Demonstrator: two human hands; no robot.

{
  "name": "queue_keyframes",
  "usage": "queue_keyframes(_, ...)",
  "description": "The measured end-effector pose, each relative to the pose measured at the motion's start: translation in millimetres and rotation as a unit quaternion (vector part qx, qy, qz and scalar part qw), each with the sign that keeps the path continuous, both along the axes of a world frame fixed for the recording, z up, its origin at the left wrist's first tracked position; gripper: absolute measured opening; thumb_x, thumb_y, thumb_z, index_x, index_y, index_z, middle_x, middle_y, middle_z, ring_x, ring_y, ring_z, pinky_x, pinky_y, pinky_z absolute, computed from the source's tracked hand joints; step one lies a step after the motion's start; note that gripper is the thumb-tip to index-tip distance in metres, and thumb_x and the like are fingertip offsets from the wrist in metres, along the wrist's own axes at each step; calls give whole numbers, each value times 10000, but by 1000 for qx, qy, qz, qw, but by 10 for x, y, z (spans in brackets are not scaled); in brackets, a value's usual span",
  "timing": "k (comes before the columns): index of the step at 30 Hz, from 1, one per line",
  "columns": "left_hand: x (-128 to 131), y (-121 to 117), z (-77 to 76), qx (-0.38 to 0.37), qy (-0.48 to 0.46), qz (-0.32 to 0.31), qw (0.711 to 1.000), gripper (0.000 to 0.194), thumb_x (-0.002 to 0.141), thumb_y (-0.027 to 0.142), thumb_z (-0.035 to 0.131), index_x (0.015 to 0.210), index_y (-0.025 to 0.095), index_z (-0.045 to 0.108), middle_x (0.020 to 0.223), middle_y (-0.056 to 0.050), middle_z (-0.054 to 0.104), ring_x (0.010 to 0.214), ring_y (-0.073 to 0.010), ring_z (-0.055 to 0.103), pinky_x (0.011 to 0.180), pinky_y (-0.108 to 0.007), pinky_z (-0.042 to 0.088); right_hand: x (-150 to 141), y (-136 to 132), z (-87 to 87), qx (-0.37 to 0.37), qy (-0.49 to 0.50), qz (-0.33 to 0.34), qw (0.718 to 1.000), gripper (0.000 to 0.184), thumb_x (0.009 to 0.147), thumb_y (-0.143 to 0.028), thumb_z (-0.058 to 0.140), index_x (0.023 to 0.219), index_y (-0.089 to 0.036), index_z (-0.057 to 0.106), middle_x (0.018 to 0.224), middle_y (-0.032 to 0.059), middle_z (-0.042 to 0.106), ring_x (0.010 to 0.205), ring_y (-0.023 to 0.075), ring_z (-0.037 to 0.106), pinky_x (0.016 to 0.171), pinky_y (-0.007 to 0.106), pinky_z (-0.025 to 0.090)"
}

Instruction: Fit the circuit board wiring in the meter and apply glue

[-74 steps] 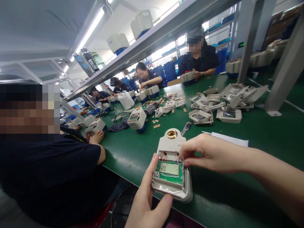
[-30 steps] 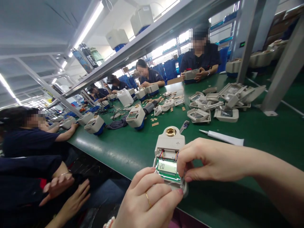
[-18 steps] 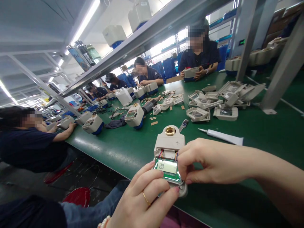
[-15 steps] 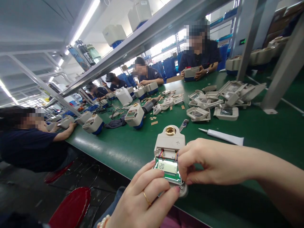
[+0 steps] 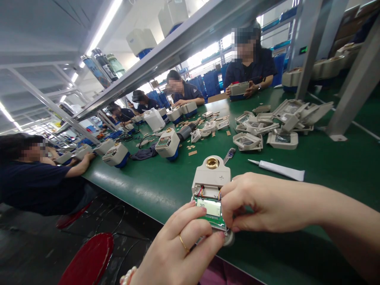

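A beige meter housing (image 5: 209,174) with a brass threaded port stands on the green table in front of me. In its open front sits a green circuit board (image 5: 219,222) with a lit display (image 5: 212,208); coloured wires run above it. My left hand (image 5: 181,241) reaches from below, fingers bent over the board's lower left and the display's edge, thumb at the bottom corner. Closed in a pinch, my right hand (image 5: 249,204) grips the board's right edge; its fingertips are partly hidden. A white tube (image 5: 280,170) with a pointed nozzle lies behind my right hand.
Beige plastic covers (image 5: 282,122) lie piled at the back right, near a metal post (image 5: 352,75). Another meter (image 5: 168,144) stands to the left, with cardboard scraps (image 5: 192,152) nearby. Co-workers sit along the table; red stools (image 5: 89,257) stand lower left. A shelf crosses overhead.
My left fingers have shifted slightly up and right over the display, covering more of its digits. The right hand keeps its pinch at the board's edge. The view has moved slightly.
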State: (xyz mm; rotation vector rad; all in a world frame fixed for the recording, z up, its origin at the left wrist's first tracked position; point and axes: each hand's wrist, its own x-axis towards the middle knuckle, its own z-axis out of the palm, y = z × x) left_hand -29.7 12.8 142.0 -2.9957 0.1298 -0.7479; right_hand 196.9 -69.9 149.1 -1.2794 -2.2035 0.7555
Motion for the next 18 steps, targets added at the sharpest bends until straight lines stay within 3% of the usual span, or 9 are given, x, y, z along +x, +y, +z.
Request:
queue_keyframes(7,48,-14,111,20,5,0,1000,298,992,186,435,971,215,731,904,39,721,1051,-118,628,1068,-231,463,0,-14,6,-32,-2,-29,999,78,827,-141,695,864,-202,662,773,-45,620,725,122,571,668,232,399)
queue_keyframes(18,47,95,76,51,-7,-50,997,252,973,166,474,978,190,726,895,38,735,1069,-133,645,1051,-245,486,-9,-4,-31,6,-7,-12,1000,112,783,-101,688,806,-209,668,754,-63,599,709,102,552,669,224,389)
